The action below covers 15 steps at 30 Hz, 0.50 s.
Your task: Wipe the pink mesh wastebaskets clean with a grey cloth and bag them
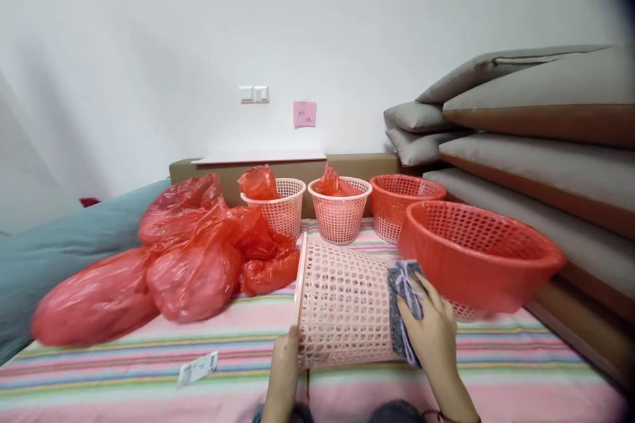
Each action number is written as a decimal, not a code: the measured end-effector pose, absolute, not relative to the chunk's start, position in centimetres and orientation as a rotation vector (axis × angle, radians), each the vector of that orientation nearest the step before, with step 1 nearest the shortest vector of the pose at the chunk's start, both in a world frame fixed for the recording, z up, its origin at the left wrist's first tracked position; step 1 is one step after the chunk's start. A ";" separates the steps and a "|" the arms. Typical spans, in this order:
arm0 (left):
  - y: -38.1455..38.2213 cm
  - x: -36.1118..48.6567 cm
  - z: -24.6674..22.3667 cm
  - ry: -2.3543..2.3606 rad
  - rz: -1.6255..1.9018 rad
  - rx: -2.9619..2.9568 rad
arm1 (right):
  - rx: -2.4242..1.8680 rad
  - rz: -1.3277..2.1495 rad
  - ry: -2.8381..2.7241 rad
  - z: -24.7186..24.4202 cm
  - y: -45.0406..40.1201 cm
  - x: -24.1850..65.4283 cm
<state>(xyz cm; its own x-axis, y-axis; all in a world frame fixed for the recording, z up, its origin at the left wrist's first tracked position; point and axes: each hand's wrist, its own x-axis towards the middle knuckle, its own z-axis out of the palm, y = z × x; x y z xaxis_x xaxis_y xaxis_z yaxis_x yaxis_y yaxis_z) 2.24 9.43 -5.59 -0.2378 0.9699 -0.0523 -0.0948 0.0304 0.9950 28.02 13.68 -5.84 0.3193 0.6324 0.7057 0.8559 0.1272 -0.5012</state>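
A pink perforated plastic basket (347, 304) lies on its side in front of me, its rim to the left and its base to the right. My left hand (285, 357) is closed on the lower part of the rim. With my right hand (431, 327) I press a grey cloth with lavender edging (404, 297) against the base end. Part of the cloth is hidden under my fingers. Just behind my right hand stands a basket lined with a red plastic bag (476, 258), the bag folded over its rim.
Several filled red plastic bags (193, 277) lie at the left. At the back stand two pink baskets (285, 211) (342, 218) with red bags inside and another red-lined basket (407, 198). Grey cushions (540, 158) are stacked at the right. A small label (198, 369) lies on the striped cloth.
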 end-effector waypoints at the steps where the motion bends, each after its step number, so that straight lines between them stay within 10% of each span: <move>1: 8.2 2.5 -5.0 1.335 1.379 1.014 | -1.620 -0.254 -1.441 -4.8 12.9 27.7; 15: -8.9 6.4 10.2 1.206 1.826 1.381 | -1.877 -0.033 -1.656 -0.5 10.1 25.7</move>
